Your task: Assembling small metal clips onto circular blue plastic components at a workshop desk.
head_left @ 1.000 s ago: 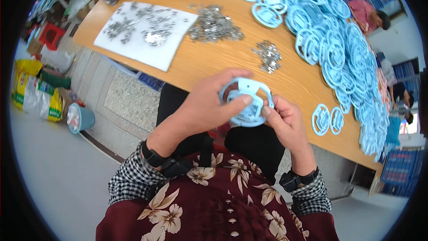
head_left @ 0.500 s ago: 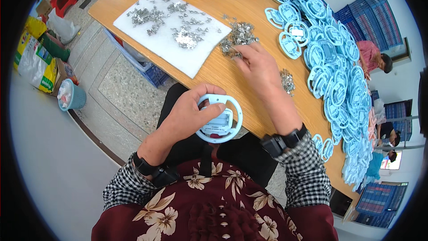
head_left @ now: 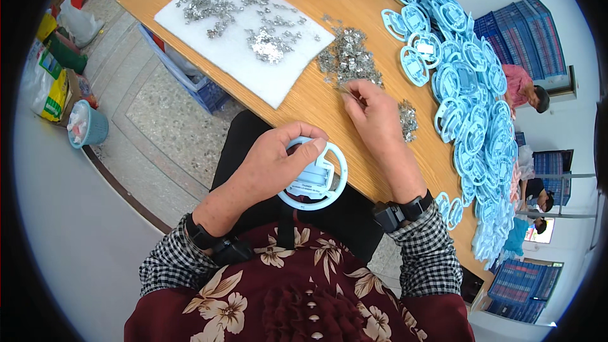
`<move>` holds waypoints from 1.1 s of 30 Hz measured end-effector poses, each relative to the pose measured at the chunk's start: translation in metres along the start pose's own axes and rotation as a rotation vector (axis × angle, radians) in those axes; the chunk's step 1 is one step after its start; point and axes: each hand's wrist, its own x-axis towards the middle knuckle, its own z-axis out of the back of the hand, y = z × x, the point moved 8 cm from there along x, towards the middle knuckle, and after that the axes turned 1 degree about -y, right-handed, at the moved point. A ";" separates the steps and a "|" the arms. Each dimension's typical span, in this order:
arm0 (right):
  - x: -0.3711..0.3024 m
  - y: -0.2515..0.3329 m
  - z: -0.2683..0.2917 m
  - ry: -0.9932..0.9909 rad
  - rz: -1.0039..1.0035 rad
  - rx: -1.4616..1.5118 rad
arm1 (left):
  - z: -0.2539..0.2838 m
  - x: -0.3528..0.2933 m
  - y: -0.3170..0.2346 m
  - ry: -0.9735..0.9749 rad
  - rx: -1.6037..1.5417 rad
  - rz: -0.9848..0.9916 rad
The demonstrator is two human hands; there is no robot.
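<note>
My left hand (head_left: 263, 161) is closed on a light-blue plastic steering-wheel-shaped part (head_left: 315, 178), held over my lap with the thumb on its upper rim. Its middle has a rectangular recess facing up. Just above the table, my right hand (head_left: 375, 120) pinches a small thin metal piece (head_left: 344, 88), partly hidden by the fingertips. Beyond those fingers lies a loose pile of small silvery metal clips (head_left: 350, 54). A smaller heap of clips (head_left: 407, 121) sits right of that hand. More clips are scattered over a white foam sheet (head_left: 282, 85) at the left.
Many light-blue wheel parts (head_left: 465, 76) are heaped along the right side of the wooden table (head_left: 316, 117). A blue crate (head_left: 208, 96) stands below the table's left edge, and a light-blue bin (head_left: 90, 128) farther left. Other people (head_left: 524, 85) sit at the far right.
My right hand has drawn back slightly from the clip pile, and a small metal piece now shows at its fingertips. My left hand still holds the wheel part, tilted slightly differently.
</note>
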 end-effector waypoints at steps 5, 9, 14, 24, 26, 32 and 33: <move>0.019 0.029 0.000 -0.053 0.118 -0.070 | -0.007 0.001 0.000 -0.006 -0.011 -0.024; 0.025 0.028 -0.008 0.008 0.175 -0.102 | -0.006 0.000 -0.004 -0.045 0.084 -0.069; 0.011 0.013 0.011 0.035 -0.025 0.207 | 0.002 0.008 -0.004 -0.146 0.056 -0.119; -0.050 0.011 0.031 0.082 -0.253 0.677 | -0.024 0.022 -0.028 -0.036 0.278 -0.209; -0.055 0.007 0.036 0.044 -0.271 0.774 | -0.029 0.021 -0.026 -0.045 0.266 -0.220; -0.070 -0.004 0.038 0.201 -0.346 0.751 | -0.044 0.019 -0.035 -0.085 0.373 -0.279; -0.071 -0.007 0.037 0.189 -0.360 0.792 | -0.047 0.019 -0.036 -0.087 0.386 -0.275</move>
